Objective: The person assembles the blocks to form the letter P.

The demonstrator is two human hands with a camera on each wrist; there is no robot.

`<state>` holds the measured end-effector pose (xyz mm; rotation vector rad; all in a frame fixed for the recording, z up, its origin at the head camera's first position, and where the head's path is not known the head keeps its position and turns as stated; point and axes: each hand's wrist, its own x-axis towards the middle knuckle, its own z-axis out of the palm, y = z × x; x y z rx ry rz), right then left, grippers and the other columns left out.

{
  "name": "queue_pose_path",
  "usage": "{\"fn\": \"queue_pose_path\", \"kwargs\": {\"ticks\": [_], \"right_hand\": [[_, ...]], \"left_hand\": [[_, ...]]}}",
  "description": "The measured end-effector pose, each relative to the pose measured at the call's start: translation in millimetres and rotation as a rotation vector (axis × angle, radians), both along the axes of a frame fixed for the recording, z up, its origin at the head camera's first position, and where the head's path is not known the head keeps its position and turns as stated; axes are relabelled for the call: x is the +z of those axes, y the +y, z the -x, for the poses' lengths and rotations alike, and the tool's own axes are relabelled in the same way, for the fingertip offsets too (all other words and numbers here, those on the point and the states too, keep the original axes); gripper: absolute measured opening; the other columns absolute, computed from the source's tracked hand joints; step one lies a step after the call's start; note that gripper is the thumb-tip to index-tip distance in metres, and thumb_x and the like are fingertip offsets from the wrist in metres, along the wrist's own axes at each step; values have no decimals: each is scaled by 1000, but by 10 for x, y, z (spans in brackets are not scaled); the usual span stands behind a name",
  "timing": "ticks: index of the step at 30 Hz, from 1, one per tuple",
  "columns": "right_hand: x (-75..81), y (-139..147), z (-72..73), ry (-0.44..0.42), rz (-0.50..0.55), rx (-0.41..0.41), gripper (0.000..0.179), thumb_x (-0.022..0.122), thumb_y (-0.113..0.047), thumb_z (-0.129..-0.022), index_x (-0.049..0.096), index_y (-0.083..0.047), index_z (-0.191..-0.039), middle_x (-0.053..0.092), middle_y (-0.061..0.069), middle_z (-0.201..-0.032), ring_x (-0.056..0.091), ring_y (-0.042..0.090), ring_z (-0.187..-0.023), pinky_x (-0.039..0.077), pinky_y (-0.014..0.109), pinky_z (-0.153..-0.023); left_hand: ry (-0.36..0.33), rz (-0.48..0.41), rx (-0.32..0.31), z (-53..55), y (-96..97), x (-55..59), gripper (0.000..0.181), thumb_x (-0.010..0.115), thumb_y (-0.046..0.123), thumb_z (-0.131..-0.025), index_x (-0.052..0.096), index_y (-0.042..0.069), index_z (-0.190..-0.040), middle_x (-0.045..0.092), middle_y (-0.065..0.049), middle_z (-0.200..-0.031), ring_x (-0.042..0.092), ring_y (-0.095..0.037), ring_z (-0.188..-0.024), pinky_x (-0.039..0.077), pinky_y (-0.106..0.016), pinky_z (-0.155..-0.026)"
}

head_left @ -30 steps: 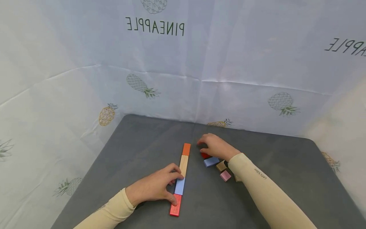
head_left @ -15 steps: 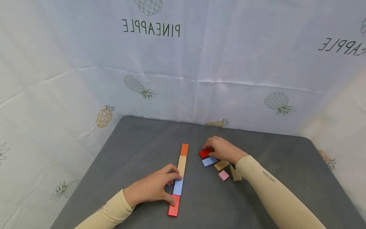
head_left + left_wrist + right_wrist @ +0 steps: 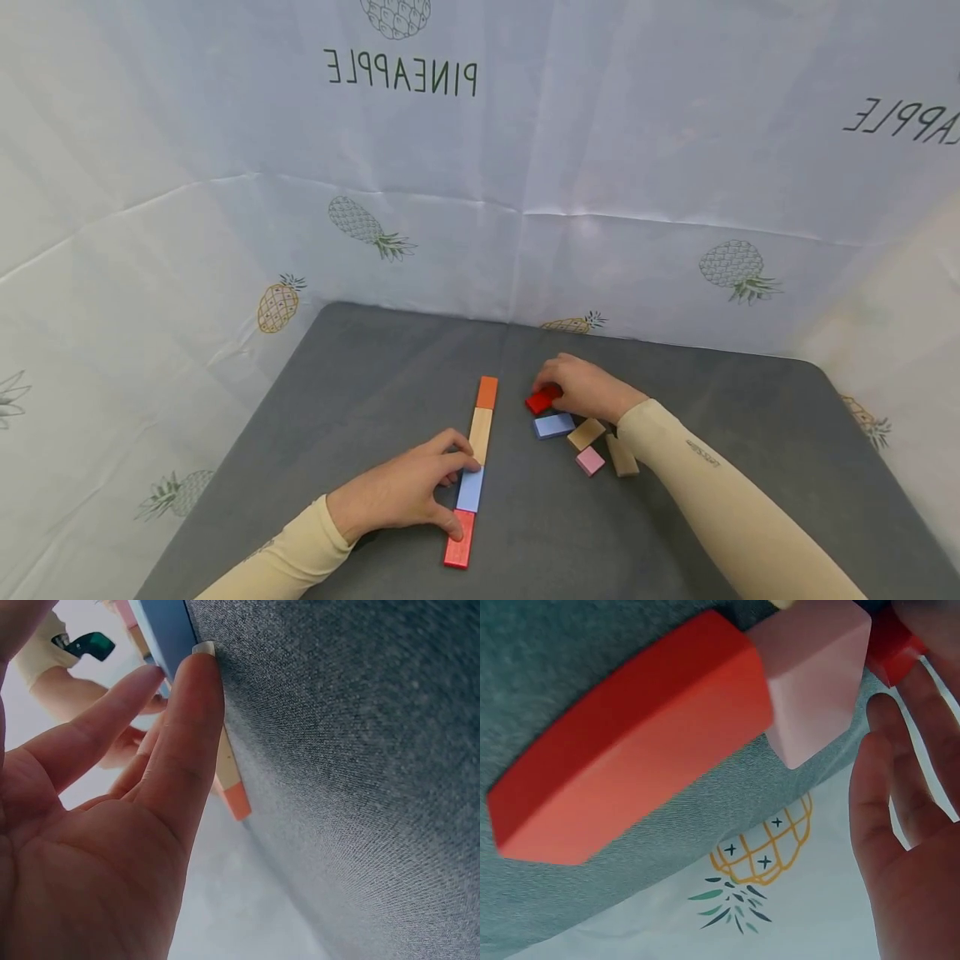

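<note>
My left hand rests at a straight row of wooden blocks, its thumb on the red end block and a forefinger at the light blue block. A natural wood block and an orange block continue the row away from me. In the left wrist view its fingers stretch out along the blue block's side. My right hand pinches a small red block at the far end of the loose group; in the right wrist view that red block shows between the fingers.
Near my right hand lie another blue block, a tan block, a small pink block and a wooden piece. The right wrist view has a long orange-red block close up. A pineapple-print curtain borders the grey table.
My right hand has moved right and its fingers have closed on the red block, which now sits slightly turned. The left hand stays in place on the row.
</note>
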<state>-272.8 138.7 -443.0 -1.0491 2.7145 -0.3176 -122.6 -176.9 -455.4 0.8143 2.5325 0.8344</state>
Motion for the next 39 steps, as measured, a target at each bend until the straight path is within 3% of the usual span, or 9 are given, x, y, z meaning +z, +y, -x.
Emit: {"fn": "queue_pose_path", "kwargs": {"ticks": [19, 31, 39], "right_hand": [[76, -482, 446, 101, -7, 76, 35, 72, 6, -96, 81, -17, -120, 75, 3, -125, 64, 26, -119, 58, 47, -106], [41, -743, 558, 143, -24, 150, 38, 66, 10, -97, 81, -18, -120, 74, 3, -125, 62, 26, -117, 58, 44, -102], [-33, -797, 579, 152, -29, 171, 39, 65, 10, -99, 82, -19, -119, 73, 4, -123, 62, 25, -116, 58, 42, -102]], "left_hand": [[22, 10, -3, -17, 1, -13, 73, 99, 46, -75, 70, 23, -138, 51, 15, -138, 60, 4, -100, 56, -20, -91], [62, 18, -16, -4, 7, -2, 73, 99, 46, -74, 71, 23, -138, 51, 15, -138, 60, 5, -100, 55, -18, -90], [32, 17, -8, -7, -7, -9, 75, 99, 47, -74, 70, 23, -139, 51, 14, -139, 61, 5, -102, 56, -19, -93]]}}
